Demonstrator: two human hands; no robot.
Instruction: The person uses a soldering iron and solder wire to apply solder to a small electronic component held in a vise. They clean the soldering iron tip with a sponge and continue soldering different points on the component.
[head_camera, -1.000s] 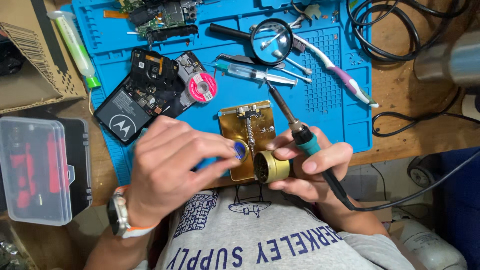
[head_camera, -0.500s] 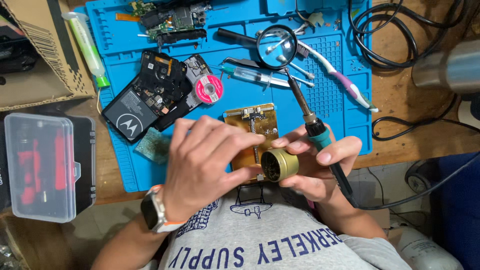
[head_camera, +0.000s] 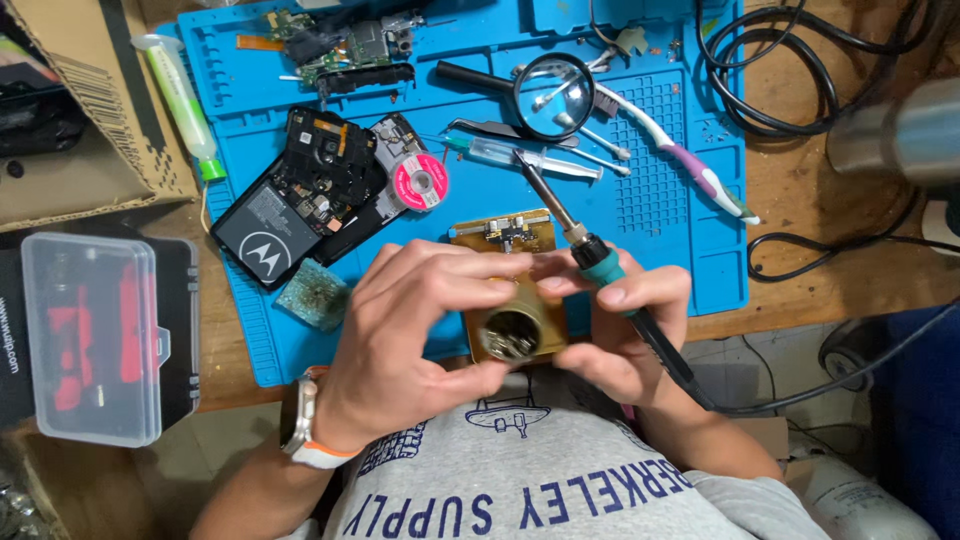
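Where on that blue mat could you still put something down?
The blue silicone mat is bare at its right edge below the purple-and-white toothbrush, and at its lower left below the small green sponge. The middle, around the opened black phone and round magnifying glass, is crowded.

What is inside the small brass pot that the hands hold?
The brass pot is open toward the camera and holds a tangle of shiny metal curls. The left hand and right hand cover its sides, so its depth and bottom are hidden.
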